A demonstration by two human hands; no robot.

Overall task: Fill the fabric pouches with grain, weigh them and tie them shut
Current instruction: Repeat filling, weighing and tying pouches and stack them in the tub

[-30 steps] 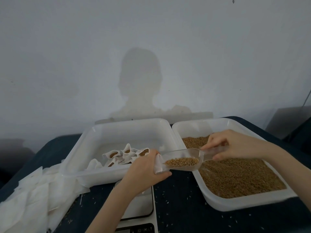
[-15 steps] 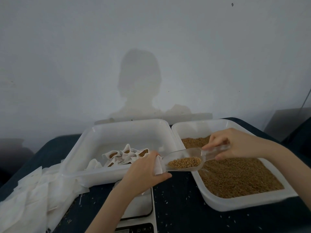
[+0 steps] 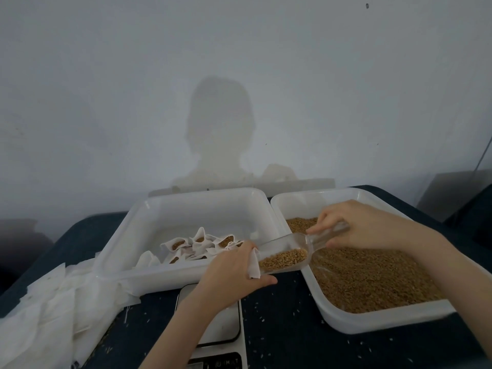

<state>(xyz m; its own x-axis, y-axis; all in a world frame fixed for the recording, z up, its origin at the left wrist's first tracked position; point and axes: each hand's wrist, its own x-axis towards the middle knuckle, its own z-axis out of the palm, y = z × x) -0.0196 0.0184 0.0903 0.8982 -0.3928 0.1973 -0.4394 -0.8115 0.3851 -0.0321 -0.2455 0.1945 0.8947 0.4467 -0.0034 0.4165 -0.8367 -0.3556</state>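
My left hand [image 3: 231,275] grips a white fabric pouch [image 3: 254,265] above the scale [image 3: 221,326], its mouth facing right. My right hand [image 3: 356,226] holds the handle of a clear plastic scoop [image 3: 287,253]. The scoop tilts down to the left, and the brown grain in it lies at its lip, against the pouch mouth. The right white tray [image 3: 372,322] is full of brown grain [image 3: 372,278]. The left white tray [image 3: 165,206] holds several filled pouches [image 3: 202,242].
A heap of empty white pouches [image 3: 45,310] lies at the left of the dark blue table [image 3: 287,339]. Loose grains are scattered over the cloth. A grey wall stands close behind the trays.
My right hand has lifted the scoop's handle, tipping the scoop more steeply towards the pouch, and the grain has slid down to its lip. My left hand has stayed in place.
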